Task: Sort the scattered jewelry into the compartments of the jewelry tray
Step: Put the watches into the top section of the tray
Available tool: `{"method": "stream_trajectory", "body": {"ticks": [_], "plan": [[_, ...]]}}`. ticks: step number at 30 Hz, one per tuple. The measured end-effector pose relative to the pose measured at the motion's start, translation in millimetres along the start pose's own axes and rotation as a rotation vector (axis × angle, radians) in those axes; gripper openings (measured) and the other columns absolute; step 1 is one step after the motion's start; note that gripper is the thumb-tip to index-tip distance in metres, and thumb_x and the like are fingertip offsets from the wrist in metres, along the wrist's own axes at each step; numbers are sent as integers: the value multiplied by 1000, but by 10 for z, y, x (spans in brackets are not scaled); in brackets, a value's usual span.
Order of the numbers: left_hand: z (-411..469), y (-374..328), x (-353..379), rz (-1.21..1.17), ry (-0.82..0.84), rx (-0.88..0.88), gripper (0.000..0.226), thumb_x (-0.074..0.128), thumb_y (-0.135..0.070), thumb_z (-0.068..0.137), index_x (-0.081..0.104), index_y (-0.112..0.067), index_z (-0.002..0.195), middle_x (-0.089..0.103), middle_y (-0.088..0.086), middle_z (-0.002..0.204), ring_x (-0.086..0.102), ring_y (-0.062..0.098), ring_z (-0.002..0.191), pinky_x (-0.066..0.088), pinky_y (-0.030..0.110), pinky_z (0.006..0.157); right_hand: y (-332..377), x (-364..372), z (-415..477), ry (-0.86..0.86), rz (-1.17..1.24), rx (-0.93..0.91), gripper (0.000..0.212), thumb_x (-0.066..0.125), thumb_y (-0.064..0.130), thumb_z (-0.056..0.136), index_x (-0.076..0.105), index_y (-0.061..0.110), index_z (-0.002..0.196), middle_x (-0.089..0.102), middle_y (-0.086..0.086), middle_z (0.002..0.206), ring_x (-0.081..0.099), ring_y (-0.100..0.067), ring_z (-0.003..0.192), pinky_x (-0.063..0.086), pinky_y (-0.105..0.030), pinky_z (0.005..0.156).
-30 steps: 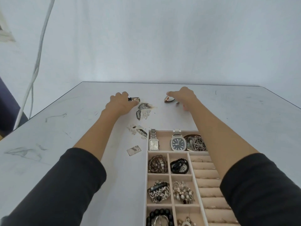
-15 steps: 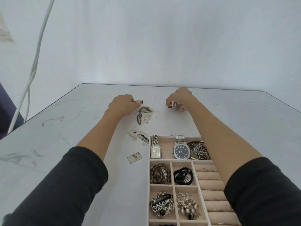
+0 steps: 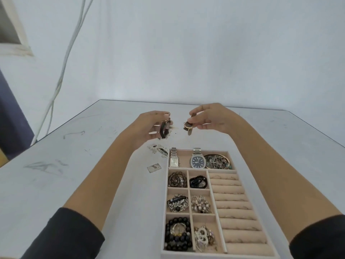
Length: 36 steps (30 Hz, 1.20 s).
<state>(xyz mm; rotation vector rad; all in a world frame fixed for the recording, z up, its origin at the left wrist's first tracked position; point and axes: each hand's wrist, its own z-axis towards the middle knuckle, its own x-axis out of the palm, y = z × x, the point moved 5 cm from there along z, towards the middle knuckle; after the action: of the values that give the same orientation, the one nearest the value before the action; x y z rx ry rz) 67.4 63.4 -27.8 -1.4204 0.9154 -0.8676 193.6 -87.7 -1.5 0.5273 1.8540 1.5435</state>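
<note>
Two hands are up over the table, beyond the far end of the jewelry tray. The left hand curls round a dark strap with a gold buckle, while the right hand pinches a small watch on a brown band. Both pieces are in the air, near each other but not touching.

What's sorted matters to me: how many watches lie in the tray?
2. A silver rectangular watch at the left of the jewelry tray's far compartment; a blue-dialed round watch right of it. Heaped jewelry might hide others.
</note>
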Motion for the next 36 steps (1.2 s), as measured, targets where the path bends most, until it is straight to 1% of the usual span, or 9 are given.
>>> {"method": "stream_trajectory", "body": {"ticks": [5, 11, 14, 18, 21, 25, 29, 32, 36], "plan": [[-220, 60, 80, -49, -17, 29, 19, 68, -21, 86, 65, -20, 104, 74, -7, 85, 66, 9, 82, 48, 32, 86, 48, 56, -367, 18, 75, -79, 25, 75, -2, 74, 64, 8, 95, 70, -1, 76, 70, -15, 72, 46, -23, 67], [-389, 161, 172, 128, 6, 88, 21, 71, -30, 83, 66, -23, 102, 75, -3, 97, 68, 14, 97, 45, 31, 87, -56, 106, -594, 18, 88, -102, 24, 76, 0, 73, 69, 8, 95, 69, 7, 70, 66, -7, 64, 47, -26, 73], [-425, 124, 212, 113, 24, 121, 25, 70, -28, 85, 66, -20, 108, 74, -1, 99, 69, 9, 93, 49, 30, 88, -124, 113, -630, 19, 86, -102, 24, 77, 3, 73, 71, 10, 94, 68, 7, 71, 65, -7, 67, 47, -27, 76], [-429, 85, 202, 61, -5, 139, 27, 70, -26, 85, 66, -17, 110, 73, 2, 103, 68, 7, 88, 52, 28, 86, -136, 167, -653, 28, -2, -113, 27, 78, 5, 73, 72, 7, 99, 72, 2, 78, 66, -6, 70, 45, -27, 74], [-414, 87, 186, 22, -45, 143, 28, 70, -26, 85, 66, -17, 111, 74, -4, 95, 67, 4, 83, 52, 29, 84, -133, 213, -674, 36, -127, -121, 23, 81, 14, 71, 74, 13, 93, 74, -4, 85, 65, -9, 74, 41, -26, 70], [-391, 98, 112, -71, -161, 150, 27, 70, -24, 85, 66, -16, 110, 73, -9, 84, 67, 2, 72, 52, 30, 84, -116, 273, -688, 6, -237, -141, 21, 81, 15, 72, 73, 10, 91, 71, -4, 77, 56, -11, 71, 41, -15, 60], [-385, 98, 59, -116, -240, 169, 23, 68, -24, 86, 64, -17, 108, 73, -1, 96, 68, 4, 77, 52, 28, 80, -148, 339, -672, -13, -308, -108, 27, 83, 15, 70, 71, 9, 93, 69, 1, 75, 60, -9, 72, 44, -22, 65], [-384, 99, 40, -138, -258, 168, 21, 67, -24, 87, 63, -18, 107, 72, 2, 103, 68, 9, 85, 51, 26, 78, -160, 375, -656, -21, -362, -128, 26, 84, 15, 68, 71, 11, 90, 67, 7, 70, 61, -2, 66, 41, -19, 61], [-384, 108, 40, -127, -258, 161, 20, 67, -24, 88, 63, -18, 107, 72, 3, 105, 67, 10, 87, 51, 27, 81, -154, 382, -657, -35, -421, -184, 23, 84, 16, 68, 73, 11, 87, 71, 0, 84, 52, 10, 51, 36, -17, 58]]}}
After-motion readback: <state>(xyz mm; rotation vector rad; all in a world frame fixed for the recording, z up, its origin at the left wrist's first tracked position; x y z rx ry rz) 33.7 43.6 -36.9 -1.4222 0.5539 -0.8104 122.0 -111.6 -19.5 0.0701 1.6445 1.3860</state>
